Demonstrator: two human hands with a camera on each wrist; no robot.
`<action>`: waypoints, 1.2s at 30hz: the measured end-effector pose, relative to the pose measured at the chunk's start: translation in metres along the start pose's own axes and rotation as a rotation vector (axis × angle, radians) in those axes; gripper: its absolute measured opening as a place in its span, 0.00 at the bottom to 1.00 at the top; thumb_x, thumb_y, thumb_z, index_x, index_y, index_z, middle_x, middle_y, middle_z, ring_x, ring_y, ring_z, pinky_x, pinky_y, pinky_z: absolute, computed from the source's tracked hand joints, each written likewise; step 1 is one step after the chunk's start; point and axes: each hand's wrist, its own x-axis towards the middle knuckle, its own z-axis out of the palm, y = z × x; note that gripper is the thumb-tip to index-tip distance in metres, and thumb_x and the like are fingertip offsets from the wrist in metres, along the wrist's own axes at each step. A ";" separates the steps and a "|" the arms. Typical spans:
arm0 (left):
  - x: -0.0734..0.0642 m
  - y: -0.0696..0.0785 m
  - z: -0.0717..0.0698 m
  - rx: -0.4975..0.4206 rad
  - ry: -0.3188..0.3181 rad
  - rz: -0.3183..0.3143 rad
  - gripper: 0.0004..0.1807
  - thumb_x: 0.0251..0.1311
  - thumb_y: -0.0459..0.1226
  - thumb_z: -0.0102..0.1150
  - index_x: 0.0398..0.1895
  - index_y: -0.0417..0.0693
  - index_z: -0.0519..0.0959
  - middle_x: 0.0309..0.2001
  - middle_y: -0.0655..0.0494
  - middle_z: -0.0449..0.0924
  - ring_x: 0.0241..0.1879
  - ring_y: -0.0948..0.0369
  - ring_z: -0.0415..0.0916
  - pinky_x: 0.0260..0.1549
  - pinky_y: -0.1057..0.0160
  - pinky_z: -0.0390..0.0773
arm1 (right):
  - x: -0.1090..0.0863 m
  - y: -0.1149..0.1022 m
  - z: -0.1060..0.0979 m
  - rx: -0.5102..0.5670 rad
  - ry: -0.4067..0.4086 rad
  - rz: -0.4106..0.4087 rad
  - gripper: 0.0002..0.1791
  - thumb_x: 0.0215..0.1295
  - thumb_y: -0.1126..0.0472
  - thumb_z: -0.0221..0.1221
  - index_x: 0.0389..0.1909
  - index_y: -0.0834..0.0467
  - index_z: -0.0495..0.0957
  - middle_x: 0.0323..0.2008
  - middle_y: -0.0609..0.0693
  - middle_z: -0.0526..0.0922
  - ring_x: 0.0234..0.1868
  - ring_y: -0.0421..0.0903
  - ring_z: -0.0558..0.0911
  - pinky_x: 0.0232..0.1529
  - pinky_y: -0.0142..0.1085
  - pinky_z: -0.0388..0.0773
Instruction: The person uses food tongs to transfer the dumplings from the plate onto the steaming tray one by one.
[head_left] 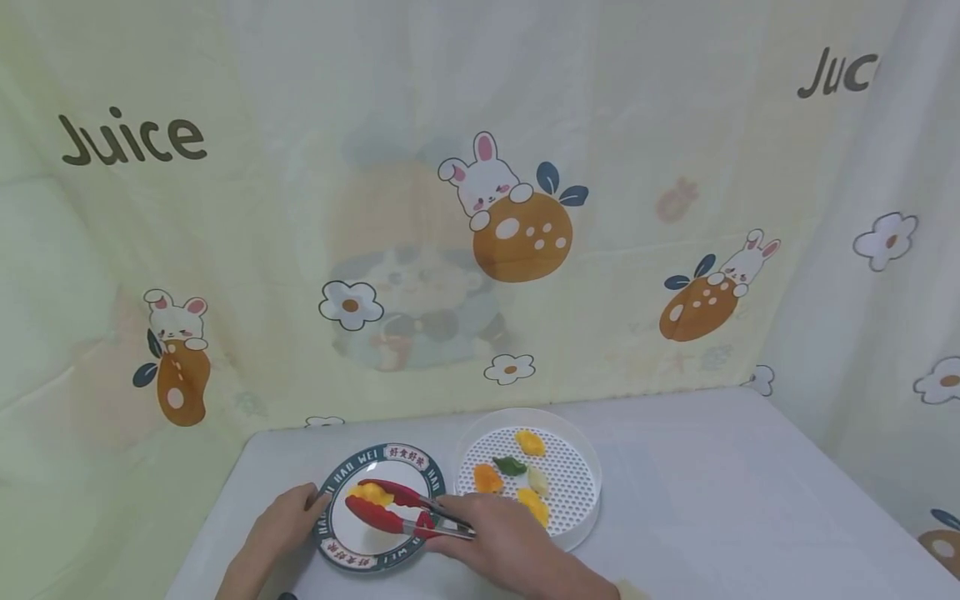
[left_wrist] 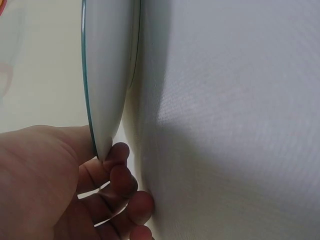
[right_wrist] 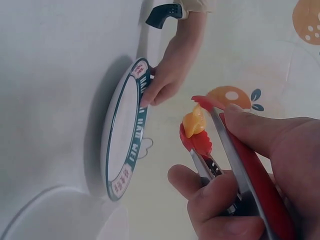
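My left hand grips the rim of a white plate with a teal lettered border. In the left wrist view the thumb lies over the plate's edge, with curled fingers beneath it; the plate's underside faces the camera. My right hand holds metal tongs with red tips above the plate. A yellow dumpling-shaped piece sits between those tips. The right wrist view shows the yellow piece off the plate's surface, pinched in the tongs.
Right of the plate stands a round white perforated tray. Several pieces lie in it: yellow, orange, green and pale. A printed curtain rises behind the white table.
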 end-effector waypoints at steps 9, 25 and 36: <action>-0.002 0.000 0.000 0.007 0.013 0.010 0.14 0.73 0.44 0.52 0.31 0.44 0.74 0.25 0.54 0.72 0.27 0.60 0.69 0.27 0.63 0.72 | -0.013 0.021 -0.011 -0.031 0.061 0.006 0.34 0.56 0.30 0.64 0.60 0.43 0.80 0.34 0.34 0.78 0.35 0.35 0.73 0.29 0.31 0.69; -0.004 -0.001 -0.001 -0.003 0.025 0.033 0.14 0.73 0.44 0.51 0.31 0.45 0.74 0.25 0.54 0.72 0.27 0.60 0.69 0.27 0.62 0.72 | -0.031 0.067 -0.038 -0.096 0.147 0.172 0.37 0.52 0.29 0.66 0.62 0.41 0.79 0.49 0.41 0.84 0.43 0.43 0.76 0.41 0.42 0.76; -0.003 -0.002 0.001 -0.009 0.030 0.039 0.14 0.73 0.44 0.51 0.32 0.45 0.75 0.25 0.54 0.72 0.27 0.60 0.69 0.27 0.62 0.72 | -0.044 0.108 -0.055 -0.171 0.211 0.285 0.39 0.50 0.29 0.66 0.62 0.44 0.80 0.52 0.47 0.85 0.42 0.45 0.77 0.44 0.46 0.79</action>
